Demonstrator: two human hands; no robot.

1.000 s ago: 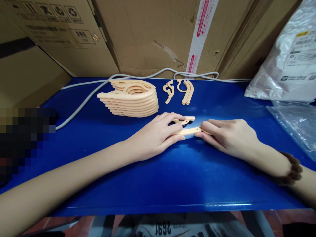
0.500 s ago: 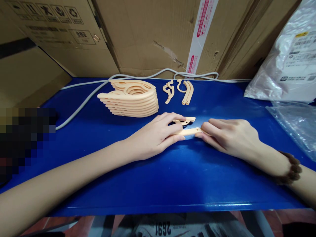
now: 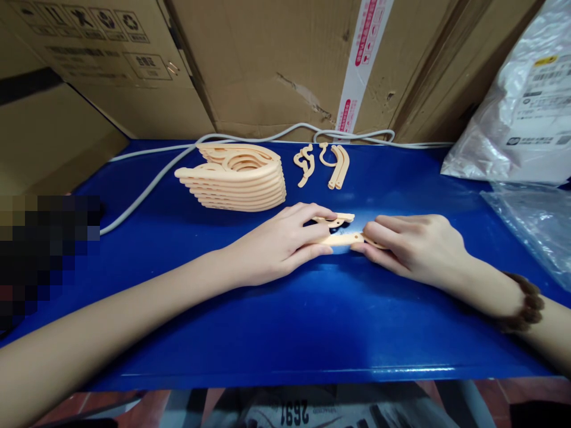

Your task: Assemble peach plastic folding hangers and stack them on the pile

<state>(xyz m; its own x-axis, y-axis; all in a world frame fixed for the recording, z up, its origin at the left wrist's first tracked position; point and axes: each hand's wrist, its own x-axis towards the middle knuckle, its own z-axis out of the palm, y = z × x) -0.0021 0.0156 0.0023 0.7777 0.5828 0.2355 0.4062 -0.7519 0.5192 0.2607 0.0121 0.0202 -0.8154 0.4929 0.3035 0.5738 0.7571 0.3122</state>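
Peach plastic parts that look like a folding clothes hanger lie between my hands. My left hand (image 3: 292, 242) is closed on the partly covered hanger (image 3: 342, 239), its fingers over the body and its thumb along the near edge. The far arm of this hanger shows beyond my left index finger. My right hand (image 3: 408, 245) pinches a small peach hanger part (image 3: 373, 243) against the near arm's right end, where a small hole shows. Most of that part is hidden under my fingers. Whether the two are joined I cannot tell.
A stack of folded peach hangers (image 3: 236, 181) stands behind my left hand. Loose hanger parts (image 3: 339, 167) and a hook-shaped piece (image 3: 305, 165) lie farther back. A white cable (image 3: 149, 199) runs along cardboard boxes (image 3: 276, 65). Plastic bags (image 3: 508, 113) are at right on the blue table (image 3: 250, 333).
Both hands keep almost the same place and grip. The part under my right fingers shows slightly more, and the near arm's end has shifted a little.
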